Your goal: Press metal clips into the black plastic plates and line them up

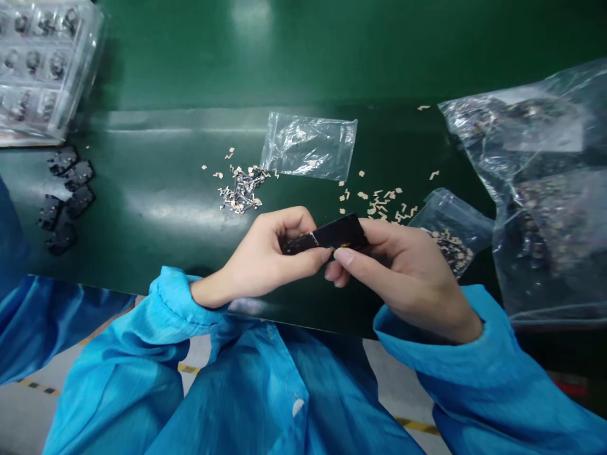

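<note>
Both hands closed on the job. My left hand [265, 256] pinches the left end of a flat black plastic piece [327, 235], thumb along the near edge, fingers wrapped behind. My right hand [403, 272] grips the right end, thumb on the near edge, fingers curled under. Piece is held just above the green bench mat [165, 82], not touching it as far as I can tell. Silver strip near its left end, small gold spot near the middle. Blue sleeves [175, 303] cover both wrists.

Just past my right hand: small clear bag [450, 230] of loose metal bits. Beside it, a scatter of small metal clips [384, 202]. Ahead of my left hand, a heap of the same clips [241, 189], touching the corner of a flat clear bag [308, 146].

Far right: big clear bag [545, 189] with dark parts inside. Far left: black plastic parts [66, 196] in two short rows, and a clear tray [40, 66] of round dark parts in pockets.
</note>
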Motion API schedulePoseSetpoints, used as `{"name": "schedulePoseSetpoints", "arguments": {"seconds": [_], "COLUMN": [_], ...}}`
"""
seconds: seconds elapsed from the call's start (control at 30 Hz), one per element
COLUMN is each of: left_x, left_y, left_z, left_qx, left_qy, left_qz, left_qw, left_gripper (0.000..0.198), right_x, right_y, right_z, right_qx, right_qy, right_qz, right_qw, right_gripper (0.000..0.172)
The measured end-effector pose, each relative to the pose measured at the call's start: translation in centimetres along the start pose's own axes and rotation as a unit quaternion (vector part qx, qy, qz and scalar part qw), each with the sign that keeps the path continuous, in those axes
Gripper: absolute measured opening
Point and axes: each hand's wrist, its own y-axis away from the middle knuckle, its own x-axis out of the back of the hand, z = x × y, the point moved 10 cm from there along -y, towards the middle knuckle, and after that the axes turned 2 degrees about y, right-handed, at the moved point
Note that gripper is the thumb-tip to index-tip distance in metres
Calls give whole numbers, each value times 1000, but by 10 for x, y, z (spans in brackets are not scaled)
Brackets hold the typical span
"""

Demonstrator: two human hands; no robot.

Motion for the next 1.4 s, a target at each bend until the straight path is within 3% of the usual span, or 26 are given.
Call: {"name": "schedulePoseSetpoints", "arguments": {"seconds": [0.23, 0.73, 0.93, 1.1, 1.2, 1.27, 1.33, 1.4], "left_x": [10, 9, 6, 5, 23, 50, 101, 159], "left_y": [1, -5, -2, -8, -7, 8, 41, 79], "left_z": [7, -12, -12, -3, 8, 16, 30, 36], "left_qx": [2, 51, 45, 11, 0, 4, -12, -4], "left_qy": [-3, 17, 19, 11, -38, -96, -177, -270], "left_qz": [34, 19, 19, 16, 35, 86, 219, 343], "left_qw": [999, 998, 999, 1000, 999, 992, 959, 900], "left_gripper": [29, 34, 27, 25, 24, 29, 34, 37], "right_x": [8, -3, -1, 3, 4, 8, 13, 21], "right_y": [0, -13, -11, -14, -17, -14, -6, 5], "right_z": [-1, 16, 20, 17, 12, 5, -6, -19], "right_qx": [18, 2, -15, 25, 58, 86, 123, 162], "right_qy": [6, -49, -27, -1, 31, 64, 86, 93], "right_qz": [29, 12, 39, 43, 47, 79, 111, 139], "right_qw": [999, 999, 999, 999, 997, 991, 982, 972], "right_gripper": [14, 28, 30, 31, 28, 26, 22, 21]}}
